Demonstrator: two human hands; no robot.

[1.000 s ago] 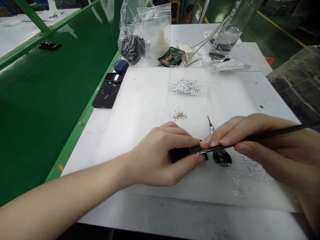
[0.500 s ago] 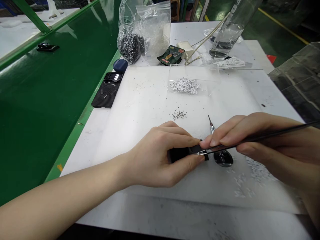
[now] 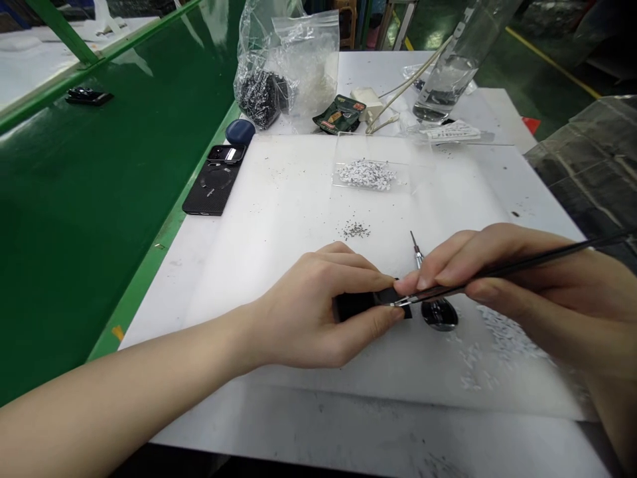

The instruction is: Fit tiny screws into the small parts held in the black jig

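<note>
My left hand [image 3: 318,305] is closed round a small black part [image 3: 353,307], thumb on its near side and fingers on its far side. In my right hand [image 3: 502,265] are slim dark tweezers [image 3: 557,252], gripped like a pen. Their bright metal tips meet the black part's right end, beside a tiny pale piece; whether they pinch it, I cannot tell. A small screwdriver [image 3: 440,315] with a rounded, shiny dark end lies under my right fingers, its bit pointing away. Several small white pieces [image 3: 507,332] lie scattered below my right hand, partly hidden by it.
A pile of tiny metal bits [image 3: 355,230] lies on the white sheet [image 3: 279,252]. Behind it sits a clear tray [image 3: 413,174] of white pieces. A black phone [image 3: 209,186] lies left; plastic bags [image 3: 308,66], a cable [image 3: 408,85] and a clear bottle [image 3: 442,86] stand behind.
The view has shifted slightly. Both hands keep their holds, and the tweezer tips stay at the black part's right end.
</note>
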